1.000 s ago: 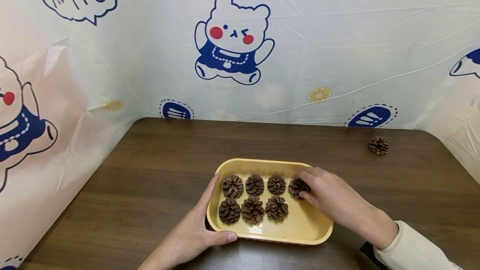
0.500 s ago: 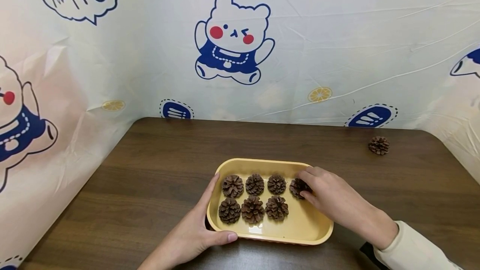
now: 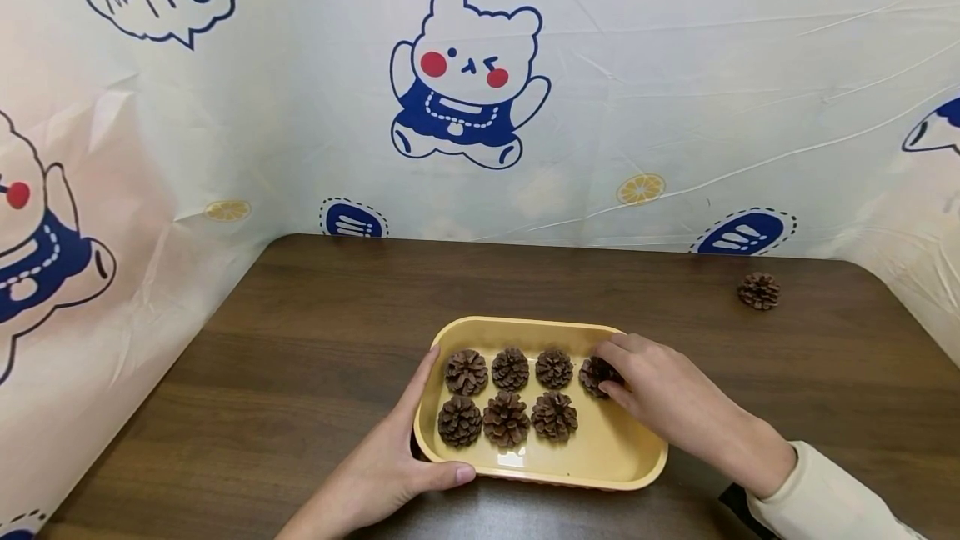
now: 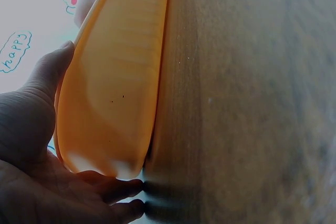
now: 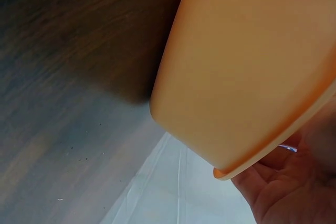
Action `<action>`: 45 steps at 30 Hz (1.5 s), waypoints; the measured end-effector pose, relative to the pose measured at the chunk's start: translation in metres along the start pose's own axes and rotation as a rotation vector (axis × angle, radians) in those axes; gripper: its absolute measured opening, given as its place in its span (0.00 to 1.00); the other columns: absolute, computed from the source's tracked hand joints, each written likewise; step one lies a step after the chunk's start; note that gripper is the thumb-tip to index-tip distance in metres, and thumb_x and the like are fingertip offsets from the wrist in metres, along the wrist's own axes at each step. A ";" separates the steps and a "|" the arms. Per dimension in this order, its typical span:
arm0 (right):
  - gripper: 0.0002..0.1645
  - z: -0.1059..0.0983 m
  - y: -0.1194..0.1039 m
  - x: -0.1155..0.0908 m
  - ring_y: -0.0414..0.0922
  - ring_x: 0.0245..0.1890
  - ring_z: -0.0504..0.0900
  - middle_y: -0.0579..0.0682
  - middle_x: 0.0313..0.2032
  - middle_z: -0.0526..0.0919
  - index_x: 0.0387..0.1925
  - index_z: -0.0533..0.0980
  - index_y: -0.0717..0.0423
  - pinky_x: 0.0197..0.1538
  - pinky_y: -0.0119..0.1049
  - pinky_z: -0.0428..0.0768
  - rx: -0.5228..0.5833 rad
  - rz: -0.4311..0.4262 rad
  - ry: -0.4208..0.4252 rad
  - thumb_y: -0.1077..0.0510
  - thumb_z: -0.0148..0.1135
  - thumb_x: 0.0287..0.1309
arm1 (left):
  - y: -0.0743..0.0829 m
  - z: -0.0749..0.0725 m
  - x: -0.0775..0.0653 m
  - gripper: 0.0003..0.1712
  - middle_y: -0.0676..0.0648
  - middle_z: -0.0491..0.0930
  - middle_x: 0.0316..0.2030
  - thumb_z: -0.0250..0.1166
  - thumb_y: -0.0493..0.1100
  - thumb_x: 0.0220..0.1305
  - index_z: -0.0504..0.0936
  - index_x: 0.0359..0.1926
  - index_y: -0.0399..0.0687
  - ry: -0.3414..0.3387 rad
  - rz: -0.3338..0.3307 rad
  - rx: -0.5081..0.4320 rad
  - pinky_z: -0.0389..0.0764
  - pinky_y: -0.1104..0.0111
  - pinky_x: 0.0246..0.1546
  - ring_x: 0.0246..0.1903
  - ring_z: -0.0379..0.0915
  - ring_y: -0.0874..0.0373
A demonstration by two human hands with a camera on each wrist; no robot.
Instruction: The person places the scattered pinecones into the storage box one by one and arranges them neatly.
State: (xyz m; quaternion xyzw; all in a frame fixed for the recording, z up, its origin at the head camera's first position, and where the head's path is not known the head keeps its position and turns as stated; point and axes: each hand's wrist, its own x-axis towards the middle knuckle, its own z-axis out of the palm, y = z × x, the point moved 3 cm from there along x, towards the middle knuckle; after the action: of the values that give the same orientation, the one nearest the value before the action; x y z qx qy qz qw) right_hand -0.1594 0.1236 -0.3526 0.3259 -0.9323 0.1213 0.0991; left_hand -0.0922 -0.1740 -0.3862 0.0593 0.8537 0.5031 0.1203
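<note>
A yellow plastic tray (image 3: 607, 448) stands on the dark wooden table, with pine cones in two rows inside it. My left hand (image 3: 386, 457) grips the tray's left end, thumb along the near rim and fingers at the end wall; the left wrist view shows this thumb (image 4: 55, 66) at the rim. Over the far right corner, my right hand (image 3: 660, 386) holds a pine cone (image 3: 591, 375) at the end of the back row, partly hidden by the fingers. In the right wrist view the tray wall (image 5: 236, 72) hides the fingertips.
A lone pine cone (image 3: 759, 291) lies on the table (image 3: 337, 298) near the back right corner. Behind and beside the table hangs a white cloth (image 3: 637, 90) printed with bears. A dark object (image 3: 742, 507) shows under the right sleeve (image 3: 817, 490).
The pine cone in my right hand has shifted very slightly to the right since the oldest frame. Both hands and the tray otherwise keep their places.
</note>
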 end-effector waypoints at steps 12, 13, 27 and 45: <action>0.18 0.000 0.000 0.000 0.46 0.40 0.87 0.48 0.42 0.88 0.47 0.84 0.56 0.44 0.45 0.87 0.010 -0.007 -0.003 0.62 0.79 0.54 | 0.000 0.000 0.000 0.78 0.41 0.52 0.83 0.86 0.57 0.46 0.38 0.85 0.73 -0.002 0.007 -0.006 0.53 0.38 0.76 0.77 0.54 0.41; 0.18 0.000 0.000 0.000 0.46 0.40 0.87 0.48 0.43 0.88 0.47 0.84 0.56 0.44 0.45 0.87 0.010 -0.005 -0.004 0.62 0.79 0.54 | 0.000 0.000 0.000 0.78 0.41 0.52 0.83 0.86 0.57 0.46 0.38 0.85 0.73 -0.003 0.008 -0.007 0.53 0.38 0.76 0.77 0.54 0.41; 0.19 -0.003 0.000 -0.001 0.47 0.41 0.88 0.49 0.43 0.88 0.47 0.84 0.56 0.45 0.45 0.88 0.001 -0.001 -0.006 0.62 0.80 0.52 | 0.000 0.000 -0.002 0.78 0.40 0.53 0.82 0.85 0.58 0.46 0.38 0.85 0.74 0.007 0.008 0.018 0.56 0.37 0.75 0.76 0.56 0.40; 0.15 -0.019 0.006 -0.004 0.44 0.36 0.86 0.47 0.38 0.87 0.43 0.84 0.58 0.40 0.42 0.87 0.040 -0.044 0.124 0.63 0.78 0.53 | 0.000 0.000 -0.001 0.78 0.40 0.53 0.82 0.85 0.58 0.46 0.38 0.85 0.74 0.006 0.003 0.022 0.57 0.38 0.74 0.76 0.57 0.41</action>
State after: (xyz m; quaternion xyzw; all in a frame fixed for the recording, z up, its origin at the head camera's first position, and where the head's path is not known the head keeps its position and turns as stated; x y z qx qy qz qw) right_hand -0.1580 0.1360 -0.3365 0.3401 -0.9144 0.1577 0.1526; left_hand -0.0915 -0.1745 -0.3857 0.0605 0.8594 0.4942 0.1163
